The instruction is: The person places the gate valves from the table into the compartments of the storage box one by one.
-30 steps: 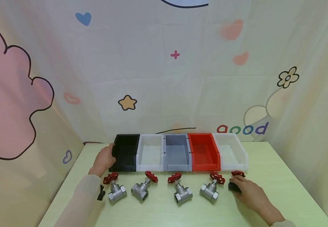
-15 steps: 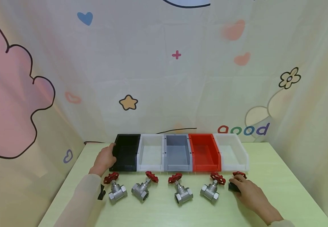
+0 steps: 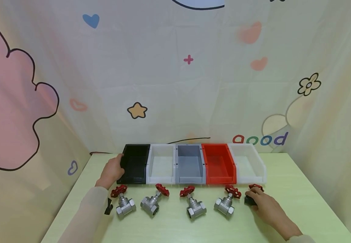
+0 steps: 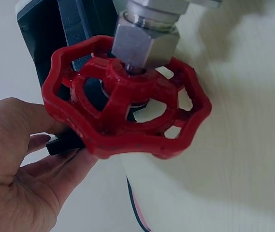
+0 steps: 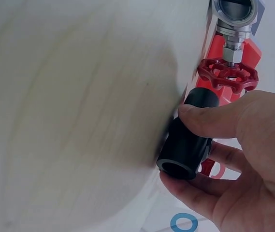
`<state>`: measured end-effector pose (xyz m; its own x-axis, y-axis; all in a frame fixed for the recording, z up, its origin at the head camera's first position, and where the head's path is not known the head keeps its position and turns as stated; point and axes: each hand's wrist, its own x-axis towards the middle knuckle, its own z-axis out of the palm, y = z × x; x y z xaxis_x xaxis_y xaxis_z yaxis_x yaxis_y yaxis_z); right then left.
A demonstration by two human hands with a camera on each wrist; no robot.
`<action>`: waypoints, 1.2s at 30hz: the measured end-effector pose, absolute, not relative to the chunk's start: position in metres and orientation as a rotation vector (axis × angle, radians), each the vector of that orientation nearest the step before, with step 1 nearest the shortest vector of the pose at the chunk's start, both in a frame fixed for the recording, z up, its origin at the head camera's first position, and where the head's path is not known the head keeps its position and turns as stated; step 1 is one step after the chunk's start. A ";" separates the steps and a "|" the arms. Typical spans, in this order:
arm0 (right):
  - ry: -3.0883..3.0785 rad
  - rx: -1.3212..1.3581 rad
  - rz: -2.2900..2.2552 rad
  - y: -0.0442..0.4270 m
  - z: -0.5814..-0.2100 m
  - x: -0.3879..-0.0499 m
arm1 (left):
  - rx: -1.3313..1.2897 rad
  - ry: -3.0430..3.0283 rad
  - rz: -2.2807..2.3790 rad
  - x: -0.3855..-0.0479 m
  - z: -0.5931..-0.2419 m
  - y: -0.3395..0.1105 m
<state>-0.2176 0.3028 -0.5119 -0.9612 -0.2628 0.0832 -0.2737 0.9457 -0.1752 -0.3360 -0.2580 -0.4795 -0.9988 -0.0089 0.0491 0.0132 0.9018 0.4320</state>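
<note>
At the left end of a row of bins stands a black bin (image 3: 134, 167). My left hand (image 3: 111, 171) pinches its left side wall, thumb on one face and fingers on the other, as the left wrist view shows. Close to that hand is a metal valve (image 3: 125, 206) whose red handwheel (image 4: 127, 104) partly covers the fingertips in that view. On the right, my right hand (image 3: 266, 206) grips a valve with a black body (image 5: 183, 147), thumb across it and fingers beneath. Its red handwheel (image 3: 255, 186) shows past the fingers in the head view.
Right of the black bin, joined side by side, are a white bin (image 3: 162, 179), a grey bin (image 3: 190, 179), a red bin (image 3: 221, 179) and another white bin (image 3: 251, 179). More metal valves (image 3: 150, 204) with red handwheels lie before them. A printed curtain (image 3: 163, 67) hangs behind the table.
</note>
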 end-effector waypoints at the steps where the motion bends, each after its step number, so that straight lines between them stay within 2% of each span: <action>1: -3.042 0.416 0.288 0.303 -0.512 -0.218 | -0.001 -3.014 -0.687 -0.336 -0.479 -0.258; 18: -2.871 0.446 0.254 0.308 -0.497 -0.210 | 0.015 -3.033 -0.697 -0.338 -0.480 -0.257; 36: -2.794 0.523 0.231 0.308 -0.462 -0.212 | 0.024 -3.040 -0.722 -0.337 -0.479 -0.257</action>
<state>-0.2124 0.3080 -0.4622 -0.8925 -0.3289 0.3087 -0.3751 0.9213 -0.1029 -0.3371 -0.2572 -0.4792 -0.9997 -0.0187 0.0129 -0.0109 0.8931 0.4498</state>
